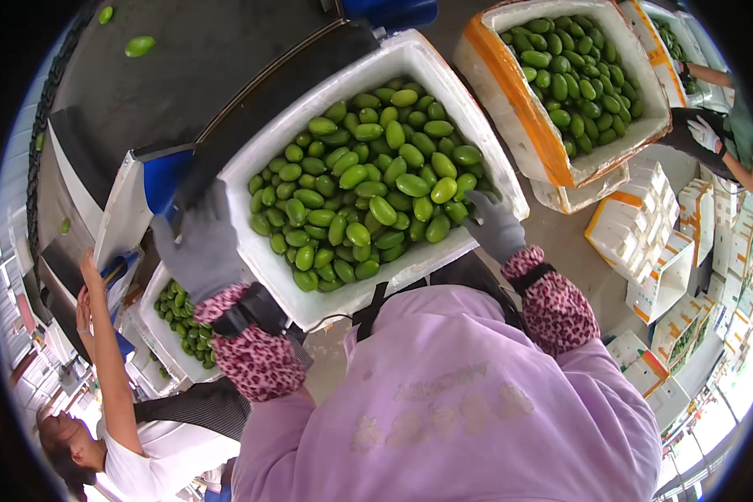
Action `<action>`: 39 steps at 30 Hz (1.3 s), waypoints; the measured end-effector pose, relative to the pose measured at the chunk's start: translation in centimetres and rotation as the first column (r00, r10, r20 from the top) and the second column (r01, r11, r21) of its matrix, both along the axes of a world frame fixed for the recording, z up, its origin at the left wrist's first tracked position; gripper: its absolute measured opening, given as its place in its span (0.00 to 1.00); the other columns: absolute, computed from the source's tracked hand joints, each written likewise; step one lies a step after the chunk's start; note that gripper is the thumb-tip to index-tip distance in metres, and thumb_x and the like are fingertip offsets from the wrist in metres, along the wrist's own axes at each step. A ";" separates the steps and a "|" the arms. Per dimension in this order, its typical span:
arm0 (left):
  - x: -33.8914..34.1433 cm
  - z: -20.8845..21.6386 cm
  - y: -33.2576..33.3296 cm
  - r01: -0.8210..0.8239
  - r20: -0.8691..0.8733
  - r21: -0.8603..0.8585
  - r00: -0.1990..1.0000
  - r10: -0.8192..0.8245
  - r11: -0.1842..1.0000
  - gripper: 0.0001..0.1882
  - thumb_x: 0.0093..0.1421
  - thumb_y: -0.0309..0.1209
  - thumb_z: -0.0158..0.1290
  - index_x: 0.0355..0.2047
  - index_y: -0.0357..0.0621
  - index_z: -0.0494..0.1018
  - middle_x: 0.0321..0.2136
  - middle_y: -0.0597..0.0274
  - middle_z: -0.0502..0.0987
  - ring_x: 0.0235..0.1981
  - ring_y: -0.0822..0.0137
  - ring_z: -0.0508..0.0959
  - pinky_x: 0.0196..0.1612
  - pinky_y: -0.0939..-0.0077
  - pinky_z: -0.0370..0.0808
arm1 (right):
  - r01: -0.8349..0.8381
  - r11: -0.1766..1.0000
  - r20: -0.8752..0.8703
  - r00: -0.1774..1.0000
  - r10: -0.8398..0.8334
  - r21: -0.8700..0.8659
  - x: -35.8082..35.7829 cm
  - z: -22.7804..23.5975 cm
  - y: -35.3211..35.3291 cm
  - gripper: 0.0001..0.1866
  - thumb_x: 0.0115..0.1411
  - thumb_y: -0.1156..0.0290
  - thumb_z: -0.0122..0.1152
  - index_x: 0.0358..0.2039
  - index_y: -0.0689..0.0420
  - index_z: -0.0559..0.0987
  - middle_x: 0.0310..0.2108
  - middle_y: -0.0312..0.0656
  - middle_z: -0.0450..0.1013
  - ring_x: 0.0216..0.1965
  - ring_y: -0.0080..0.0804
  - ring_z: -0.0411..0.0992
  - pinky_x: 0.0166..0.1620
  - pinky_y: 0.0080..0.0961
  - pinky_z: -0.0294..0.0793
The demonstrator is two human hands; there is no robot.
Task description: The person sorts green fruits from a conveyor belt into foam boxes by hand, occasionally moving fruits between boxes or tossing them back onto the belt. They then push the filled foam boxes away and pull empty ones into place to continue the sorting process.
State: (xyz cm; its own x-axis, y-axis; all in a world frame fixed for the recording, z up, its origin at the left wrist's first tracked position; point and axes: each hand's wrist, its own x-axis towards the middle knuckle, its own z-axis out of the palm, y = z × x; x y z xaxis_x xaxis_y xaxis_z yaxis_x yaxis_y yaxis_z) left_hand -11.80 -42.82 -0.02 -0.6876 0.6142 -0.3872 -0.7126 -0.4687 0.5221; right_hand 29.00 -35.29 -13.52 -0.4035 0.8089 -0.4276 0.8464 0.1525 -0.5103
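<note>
Dark surface (201,71), green fruit (368,188) between gloved hands (207,255) (499,231)

This looks like a fruit-packing shed: up and left of the white foam box (410,58) of green fruit (376,180) lies a dark belt-like surface (201,50) with loose fruits (140,47). Right of that box are a second filled box (519,109) and stacked foam boxes (636,222), with one co-worker (167,460) lower left of it and another's gloved hand (703,134) far right.

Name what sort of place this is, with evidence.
Probably a fruit-packing shed: loose oval green fruit lies on a wide dark conveyor-like surface, similar fruit fills a white rectangular foam box, and more white foam boxes with orange tape are stacked nearby.
</note>
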 end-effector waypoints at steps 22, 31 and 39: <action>17.1 -9.6 0.0 0.714 -0.112 -0.495 0.512 -0.852 0.495 0.22 0.64 0.33 0.56 0.57 0.41 0.67 0.44 0.67 0.74 0.44 0.74 0.74 0.51 0.76 0.73 | 0.095 0.716 -0.562 0.551 -0.617 -0.692 -5.0 0.8 -0.9 0.30 0.54 0.77 0.70 0.57 0.62 0.69 0.46 0.42 0.74 0.45 0.25 0.74 0.48 0.23 0.77; 15.5 -15.6 -1.0 0.786 0.410 -0.284 0.617 -0.672 0.549 0.11 0.64 0.30 0.57 0.45 0.48 0.72 0.39 0.65 0.77 0.39 0.68 0.79 0.45 0.61 0.80 | -0.043 0.977 -0.237 0.971 -0.009 -0.211 -7.2 -1.5 8.4 0.26 0.60 0.59 0.63 0.56 0.57 0.74 0.47 0.49 0.77 0.49 0.43 0.77 0.54 0.33 0.74; 15.3 -15.7 -6.7 0.700 0.467 -0.381 0.709 -0.528 0.604 0.16 0.67 0.42 0.52 0.47 0.44 0.72 0.37 0.59 0.79 0.38 0.62 0.80 0.42 0.62 0.81 | -0.290 0.956 0.227 0.934 0.275 0.038 -17.2 -15.3 20.1 0.29 0.60 0.70 0.51 0.64 0.54 0.65 0.63 0.54 0.64 0.65 0.51 0.62 0.63 0.42 0.66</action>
